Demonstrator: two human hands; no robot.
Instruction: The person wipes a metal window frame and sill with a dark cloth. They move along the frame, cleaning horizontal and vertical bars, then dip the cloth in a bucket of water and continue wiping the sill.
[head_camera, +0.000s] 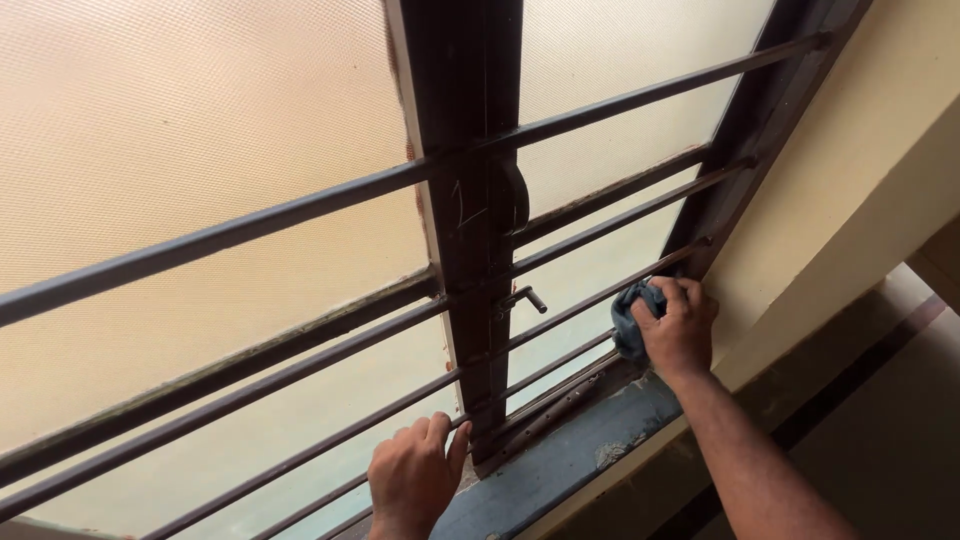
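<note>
At the lower right corner of the window, where the horizontal bars (600, 225) meet the dark frame (745, 130), the right hand (678, 325) presses a blue-grey cloth (627, 320) against one of the lower bars; its fingers (672, 295) are curled over the top of the cloth, clenched on it, so most of the fabric bunches under the palm and only a fold shows to the left of the knuckles. The left hand (412, 480) is well apart, lower down, its fingers hooked over a low bar just left of the central mullion (480, 200), gripping the bar itself and nothing else. The cloth could likely slip off the narrow round bar and drop to the sill (560, 460), since little of it wraps around the metal. The small latch handle (522, 297) juts out between the two hands, and a sleeve or knuckle might catch on it. Flaking paint along the frame edges might also snag the fabric.
</note>
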